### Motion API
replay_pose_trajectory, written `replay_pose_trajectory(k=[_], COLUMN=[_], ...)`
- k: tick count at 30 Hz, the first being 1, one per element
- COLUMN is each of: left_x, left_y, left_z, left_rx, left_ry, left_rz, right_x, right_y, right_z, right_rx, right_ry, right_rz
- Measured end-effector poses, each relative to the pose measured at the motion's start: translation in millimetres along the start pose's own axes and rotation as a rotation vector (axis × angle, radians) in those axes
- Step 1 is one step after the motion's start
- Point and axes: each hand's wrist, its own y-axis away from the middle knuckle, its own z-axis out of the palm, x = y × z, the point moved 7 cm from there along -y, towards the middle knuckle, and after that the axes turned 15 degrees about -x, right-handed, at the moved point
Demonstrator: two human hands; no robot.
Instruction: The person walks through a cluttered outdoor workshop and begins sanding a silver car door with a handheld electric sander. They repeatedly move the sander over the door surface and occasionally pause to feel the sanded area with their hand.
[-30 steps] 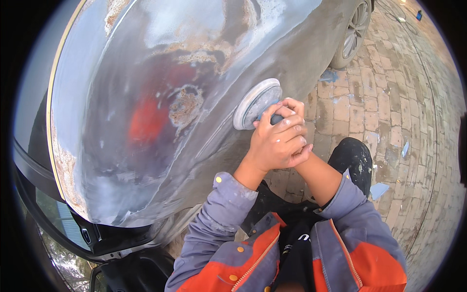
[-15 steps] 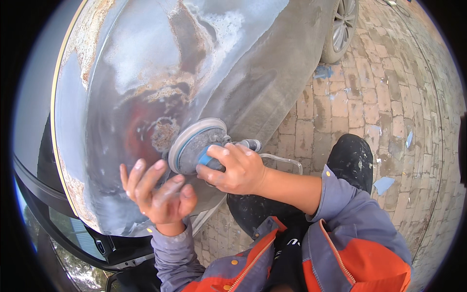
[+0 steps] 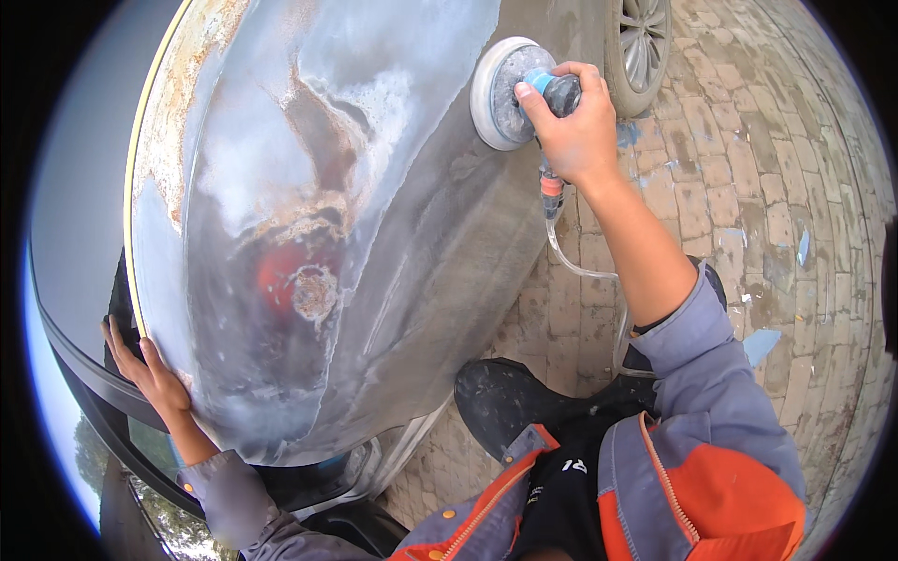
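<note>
My right hand (image 3: 582, 126) is wrapped round the dark and blue head of a round air sander (image 3: 513, 103). Its pale disc is at the lower grey part of a car door (image 3: 281, 374), toward the wheel; whether it touches cannot be told. A clear hose (image 3: 571, 265) runs from the sander's red fitting down past my right forearm. At the door's left edge rests my left hand (image 3: 159, 379), fingers stretched out and thumb apart. The door's surface is sanded in patches of grey, pale blue and rusty brown, with a red spot (image 3: 278, 276) beside a rough bare patch (image 3: 314, 293).
A car wheel (image 3: 644, 47) stands at the upper right. Brick paving (image 3: 748, 206) covers the ground, with blue paint flakes (image 3: 761, 346) scattered on it. My knee (image 3: 510, 402) is close to the door's lower side. Dark car trim (image 3: 70, 360) lies at the left.
My right hand has carried the sander up and right, from near the red spot toward the wheel. My left hand has moved left from beside the sander to the door's edge.
</note>
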Motion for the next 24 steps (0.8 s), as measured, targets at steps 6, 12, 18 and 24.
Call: replay_pose_trajectory(k=[6,12,18,24], left_x=[3,10,13,11], left_y=[3,5,5,7], left_z=[1,-1,-2,0], left_rx=[0.001,0.0,0.03,0.038], left_ry=[0.035,0.055,0.021,0.03], left_rz=[0.032,0.052,0.017,0.001], right_x=[-98,-146,-128,-150], right_y=[119,135,27,70], right_z=[70,86,31,55], right_rx=[-0.286,-0.38,-0.22,-0.375], right_ry=[0.087,0.134,0.255,0.253], right_rz=[-0.58,-0.731,-0.428,-0.581])
